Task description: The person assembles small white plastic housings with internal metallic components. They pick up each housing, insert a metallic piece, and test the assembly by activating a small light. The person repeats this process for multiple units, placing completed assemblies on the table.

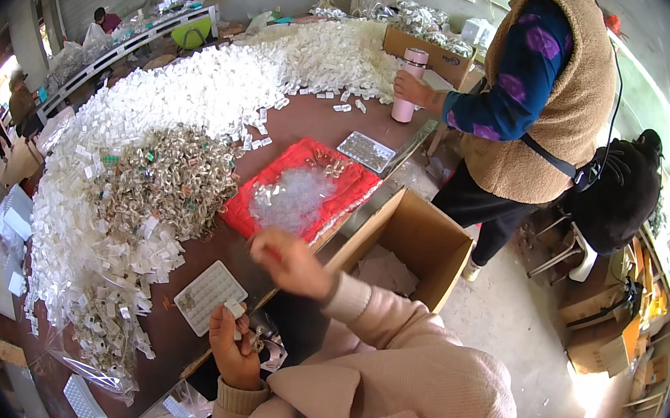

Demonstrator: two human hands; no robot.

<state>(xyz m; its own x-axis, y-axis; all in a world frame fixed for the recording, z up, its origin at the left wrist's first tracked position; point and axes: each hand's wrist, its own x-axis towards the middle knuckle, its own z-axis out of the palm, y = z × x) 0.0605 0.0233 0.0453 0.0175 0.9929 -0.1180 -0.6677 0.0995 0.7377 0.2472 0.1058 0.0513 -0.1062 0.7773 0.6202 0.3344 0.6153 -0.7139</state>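
Small white piece (pixel 235 309): pinched between thumb and fingers of your left hand (pixel 234 349), held above the table edge just beside the white gridded tray (pixel 209 296). Grip closed on the piece; a little clear wrapping shows at the same hand.

Your right hand (pixel 290 263) is raised above the table, motion-blurred; cannot tell whether its fingers are open or closed, or whether it carries anything.

Judgement: keep the left hand low and close to the tray so the piece does not slip into the loose stock. Slow the right hand before it meets the piece; a blurred approach risks a miss.

Surroundings: red cloth (pixel 272 182) with a heap of clear bags (pixel 295 198) beyond the tray; pile of mixed metal parts (pixel 175 180) to the left, ringed by a long bank of white pieces (pixel 201 89). Open cardboard box (pixel 409 245) on the floor at the table edge. A standing person touches a pink flask (pixel 407 86) at the far end.
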